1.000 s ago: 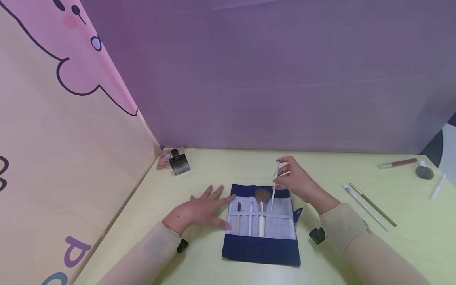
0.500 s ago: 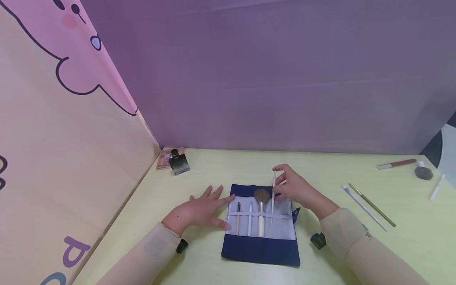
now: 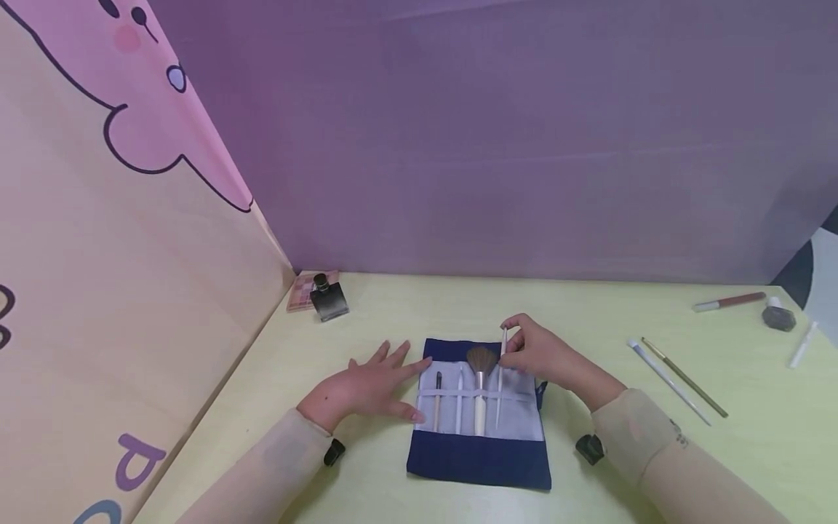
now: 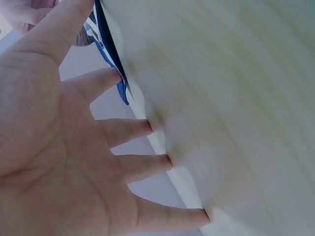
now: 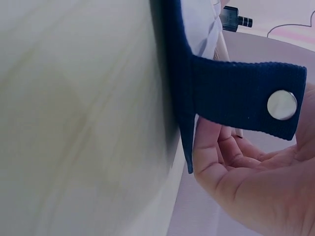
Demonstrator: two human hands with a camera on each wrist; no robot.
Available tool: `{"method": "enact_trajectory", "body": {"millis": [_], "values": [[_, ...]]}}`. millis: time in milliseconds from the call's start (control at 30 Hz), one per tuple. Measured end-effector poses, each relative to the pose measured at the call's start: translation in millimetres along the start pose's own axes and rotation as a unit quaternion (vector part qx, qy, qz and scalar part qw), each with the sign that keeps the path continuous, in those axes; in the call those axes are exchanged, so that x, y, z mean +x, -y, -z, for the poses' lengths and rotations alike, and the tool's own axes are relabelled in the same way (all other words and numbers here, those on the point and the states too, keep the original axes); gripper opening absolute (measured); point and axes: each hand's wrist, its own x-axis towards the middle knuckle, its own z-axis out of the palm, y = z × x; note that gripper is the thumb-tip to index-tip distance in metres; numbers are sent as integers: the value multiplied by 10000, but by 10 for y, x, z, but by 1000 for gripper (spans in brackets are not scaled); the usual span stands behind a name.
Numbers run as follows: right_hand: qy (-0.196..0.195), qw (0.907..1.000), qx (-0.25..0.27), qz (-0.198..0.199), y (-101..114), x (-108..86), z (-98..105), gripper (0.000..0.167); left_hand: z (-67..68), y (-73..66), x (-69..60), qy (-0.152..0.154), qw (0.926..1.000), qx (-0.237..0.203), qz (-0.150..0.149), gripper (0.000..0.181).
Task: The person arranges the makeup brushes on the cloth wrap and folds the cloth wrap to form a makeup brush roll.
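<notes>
Carrying everything, the desk (image 3: 605, 313) spans the scene. At its middle lies the navy case (image 3: 479, 462), spread flat. Beside the case's left edge, the left hand (image 3: 369, 387) has its fingers wide apart, thumb and forefinger tips on that edge, the other tips on the desk. Over the case's far right part, the right hand (image 3: 540, 354) pinches a white stick (image 3: 500, 382) by its far part, fingers narrowed on it, one fingertip at its far end. The stick's near part extends from the fingers across the band (image 3: 448, 393); whether under or over cannot be told.

Just left of the stick, the fluffy brush (image 3: 481, 360) sits in the case, then a pen (image 3: 460, 415) and a dark-tipped brush (image 3: 438, 411). Right of the case, a gold brush (image 3: 684, 376) and a pale brush (image 3: 669, 381) lie side by side. Far left, a bottle (image 3: 329, 302) overlaps a palette (image 3: 300, 292). Beside the right hand shows the strap (image 5: 236, 93) with its silver snap (image 5: 282, 104).
</notes>
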Motion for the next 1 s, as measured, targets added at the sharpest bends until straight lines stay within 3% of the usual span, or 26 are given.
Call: {"method": "enact_trajectory", "body": {"millis": [267, 567, 767, 1000], "values": [[181, 9994, -283, -27, 4, -42, -3, 58, 2, -11, 6, -4, 10000, 49, 0, 98], [233, 9960, -854, 86, 7, -66, 6, 31, 2, -3, 6, 5, 10000, 77, 7, 99], [274, 9900, -1356, 273, 27, -67, -23, 25, 0, 1, 9, -12, 10000, 48, 23, 98], [381, 9875, -1491, 329, 47, -70, -48, 22, -1, -1, 17, -22, 10000, 40, 7, 98]]}}
